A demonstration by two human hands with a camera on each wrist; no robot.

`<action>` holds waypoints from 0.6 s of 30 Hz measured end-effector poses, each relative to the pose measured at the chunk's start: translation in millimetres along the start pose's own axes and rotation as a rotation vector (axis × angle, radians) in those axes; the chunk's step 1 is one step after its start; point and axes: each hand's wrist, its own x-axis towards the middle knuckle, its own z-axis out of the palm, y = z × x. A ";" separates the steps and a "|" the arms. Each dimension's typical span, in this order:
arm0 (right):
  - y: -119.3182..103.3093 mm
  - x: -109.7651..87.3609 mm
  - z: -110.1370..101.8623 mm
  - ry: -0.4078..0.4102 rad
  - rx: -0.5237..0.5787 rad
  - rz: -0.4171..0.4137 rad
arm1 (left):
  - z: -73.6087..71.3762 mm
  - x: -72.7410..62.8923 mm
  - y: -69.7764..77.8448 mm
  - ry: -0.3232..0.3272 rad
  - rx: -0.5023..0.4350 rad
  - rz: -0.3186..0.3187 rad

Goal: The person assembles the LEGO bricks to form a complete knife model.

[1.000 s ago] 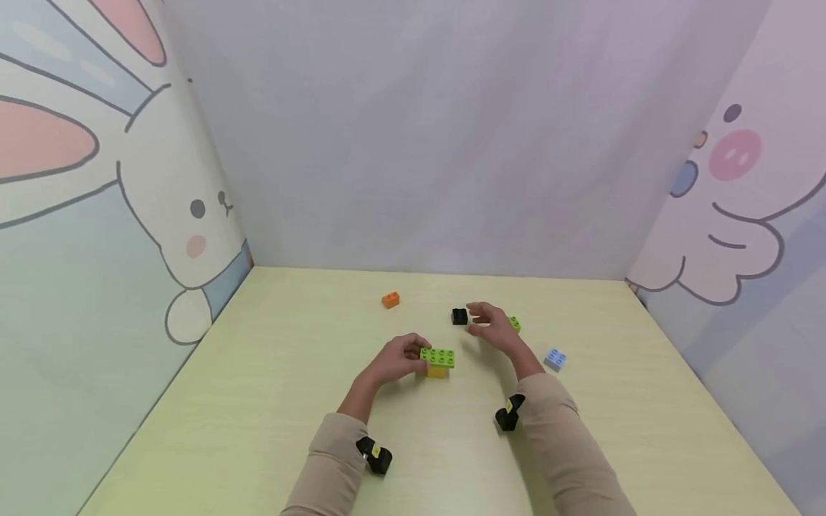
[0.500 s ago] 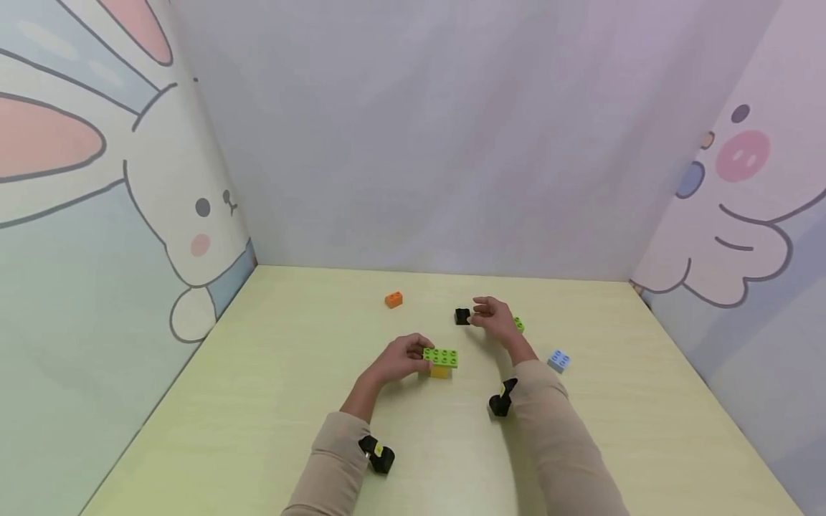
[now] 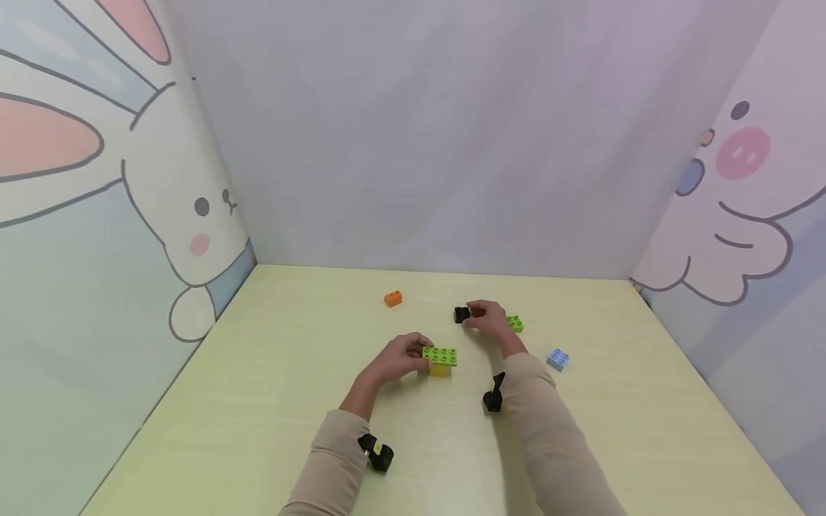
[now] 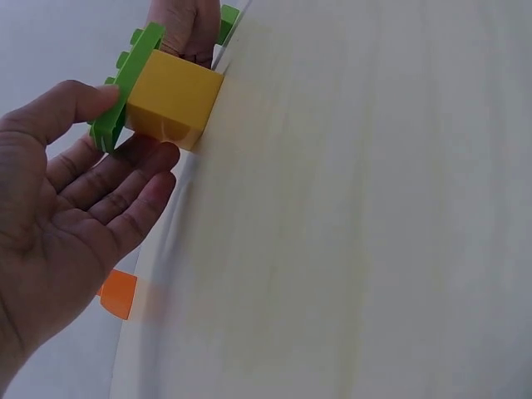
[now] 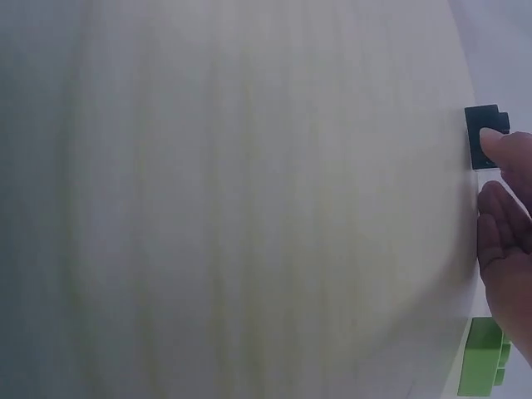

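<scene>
My left hand point(image 3: 401, 357) pinches a bright green toy building brick point(image 3: 440, 356) at its left end. Under that flat, studded brick sits a yellow block point(image 4: 174, 96), close over the table. In the left wrist view the thumb lies on the green brick's studded side, with the fingers around its other side. Farther back, my right hand point(image 3: 488, 318) has thumb and fingertips at the right end of a small black toy brick point(image 3: 461, 314). The right wrist view shows the thumb tip over the black brick's side; the index fingertip is hidden there.
A second green brick point(image 3: 515, 323) lies just right of my right hand, partly covered by it. Farther right is a light blue brick point(image 3: 558, 359). An orange brick point(image 3: 393, 298) lies at the back left of the pale wooden table point(image 3: 258, 373). Fabric walls enclose three sides.
My right hand has come down and in to the black brick, its thumb and fingers drawing together at it. The left hand keeps its hold on the green and yellow stack.
</scene>
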 end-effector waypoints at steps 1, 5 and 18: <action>-0.5 0.8 0.7 0.001 -0.007 0.003 | 0.3 1.7 -3.7 0.002 -0.003 0.001; -2.1 1.9 1.2 0.006 -0.027 0.007 | 1.4 8.1 -16.0 0.014 0.003 -0.010; -5.9 0.0 -5.9 0.013 -0.038 -0.016 | 0.9 7.8 -15.1 0.016 0.010 -0.017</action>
